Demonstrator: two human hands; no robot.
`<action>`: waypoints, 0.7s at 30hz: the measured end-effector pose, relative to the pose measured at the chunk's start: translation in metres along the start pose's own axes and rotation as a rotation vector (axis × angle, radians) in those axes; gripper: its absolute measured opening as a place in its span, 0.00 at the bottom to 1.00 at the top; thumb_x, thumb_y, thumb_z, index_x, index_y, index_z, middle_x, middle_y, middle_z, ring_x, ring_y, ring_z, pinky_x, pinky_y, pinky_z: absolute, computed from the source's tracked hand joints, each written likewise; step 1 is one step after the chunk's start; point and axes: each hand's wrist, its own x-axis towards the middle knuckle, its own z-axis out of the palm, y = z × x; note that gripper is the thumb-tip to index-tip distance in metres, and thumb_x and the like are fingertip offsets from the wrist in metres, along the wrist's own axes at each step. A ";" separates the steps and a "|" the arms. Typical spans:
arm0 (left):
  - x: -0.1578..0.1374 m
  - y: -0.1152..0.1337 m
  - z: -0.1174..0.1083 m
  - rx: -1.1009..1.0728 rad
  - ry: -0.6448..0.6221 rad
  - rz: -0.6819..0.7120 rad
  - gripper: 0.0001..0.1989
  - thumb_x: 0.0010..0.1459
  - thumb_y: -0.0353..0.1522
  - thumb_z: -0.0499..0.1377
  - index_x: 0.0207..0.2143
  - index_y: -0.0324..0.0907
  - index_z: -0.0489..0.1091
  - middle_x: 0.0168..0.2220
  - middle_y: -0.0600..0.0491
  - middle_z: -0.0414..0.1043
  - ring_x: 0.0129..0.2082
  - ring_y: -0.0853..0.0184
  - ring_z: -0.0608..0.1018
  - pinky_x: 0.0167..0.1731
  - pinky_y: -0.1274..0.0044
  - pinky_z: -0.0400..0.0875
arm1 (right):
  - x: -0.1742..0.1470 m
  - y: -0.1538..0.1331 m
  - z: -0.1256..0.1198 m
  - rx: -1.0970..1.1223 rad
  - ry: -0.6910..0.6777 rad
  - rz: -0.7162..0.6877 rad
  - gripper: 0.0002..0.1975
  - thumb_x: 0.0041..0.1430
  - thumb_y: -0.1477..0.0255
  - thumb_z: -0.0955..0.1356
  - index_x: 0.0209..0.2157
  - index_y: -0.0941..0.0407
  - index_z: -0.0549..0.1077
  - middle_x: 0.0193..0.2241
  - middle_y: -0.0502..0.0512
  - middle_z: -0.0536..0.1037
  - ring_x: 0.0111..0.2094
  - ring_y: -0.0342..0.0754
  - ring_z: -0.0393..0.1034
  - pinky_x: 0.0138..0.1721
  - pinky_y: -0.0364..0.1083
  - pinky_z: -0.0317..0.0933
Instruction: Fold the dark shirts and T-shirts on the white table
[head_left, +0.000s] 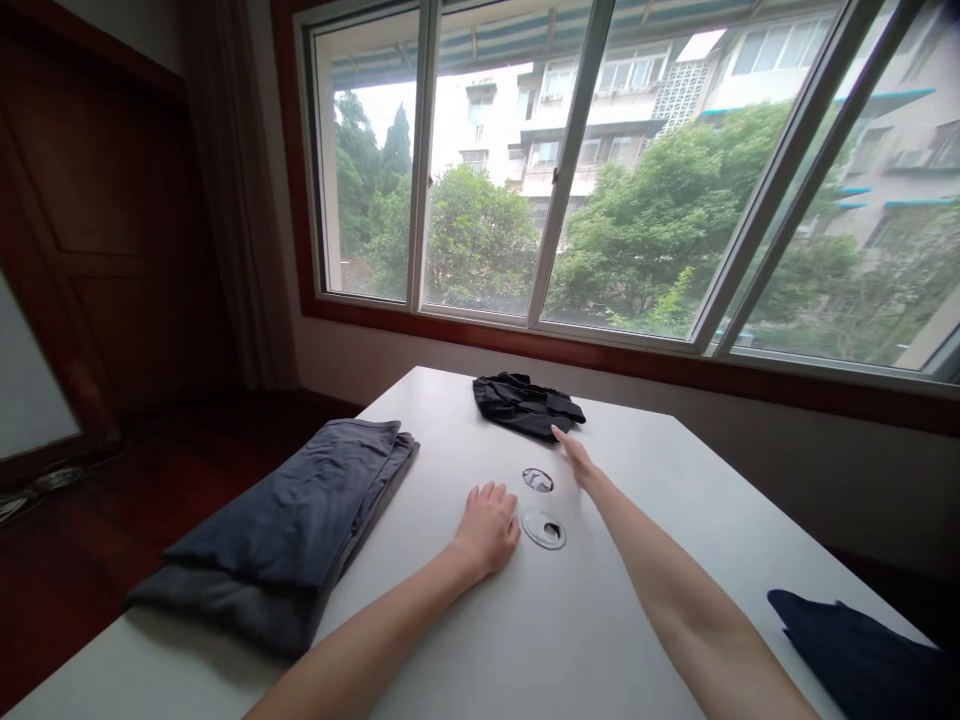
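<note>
Black, thin-looking fabric lies in a crumpled heap (pixel 525 403) at the far end of the white, smooth-topped table (pixel 540 640), close to its far edge. A forward nudge could send it over that edge, since the slick surface would probably offer little grip. Drawn nearer, a loose fold might catch on the round open hole (pixel 538 480) or the silver ring-shaped cover (pixel 533 541) just in front of it. Its bunched layers could also hide a corner, so a pull on one ply might twist the rest.

The right hand (pixel 576 460) reaches out to the heap's near edge, its fingers almost straight and close together — whether they pinch the cloth or merely meet it cannot be told. The left hand (pixel 487 525) rests palm down beside the silver cover, fingers loosely bent, slightly parted and holding nothing. Folded dark-grey cloth (pixel 270 510) lies well to its left — and navy cloth (pixel 855 650) at the near right.
</note>
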 end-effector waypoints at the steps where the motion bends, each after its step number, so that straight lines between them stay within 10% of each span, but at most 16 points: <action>1: 0.001 0.000 0.001 -0.008 -0.003 0.002 0.20 0.65 0.35 0.46 0.57 0.43 0.64 0.63 0.45 0.59 0.64 0.56 0.58 0.64 0.59 0.49 | -0.001 0.002 -0.002 0.001 -0.011 0.017 0.38 0.61 0.46 0.55 0.55 0.62 0.72 0.55 0.66 0.71 0.57 0.64 0.63 0.55 0.55 0.59; 9: 0.000 0.002 -0.003 -0.089 0.041 0.007 0.21 0.63 0.33 0.49 0.58 0.40 0.61 0.62 0.44 0.61 0.63 0.60 0.61 0.65 0.63 0.49 | -0.049 0.034 -0.052 -0.097 -0.255 -0.065 0.33 0.63 0.49 0.55 0.39 0.59 0.81 0.47 0.61 0.78 0.48 0.56 0.69 0.50 0.51 0.61; 14: -0.003 0.008 -0.003 -0.093 0.161 0.093 0.21 0.60 0.30 0.51 0.56 0.40 0.62 0.60 0.46 0.63 0.61 0.61 0.63 0.65 0.65 0.48 | -0.054 0.037 -0.104 -0.556 -0.052 0.009 0.20 0.60 0.62 0.61 0.31 0.57 0.82 0.35 0.60 0.81 0.40 0.55 0.73 0.50 0.54 0.59; 21: -0.002 0.010 0.002 -0.074 0.147 0.070 0.21 0.60 0.31 0.51 0.56 0.40 0.63 0.60 0.44 0.63 0.62 0.60 0.63 0.64 0.67 0.52 | -0.038 0.029 -0.086 -0.756 0.052 -0.028 0.19 0.59 0.60 0.64 0.49 0.50 0.77 0.65 0.54 0.59 0.62 0.61 0.53 0.58 0.61 0.48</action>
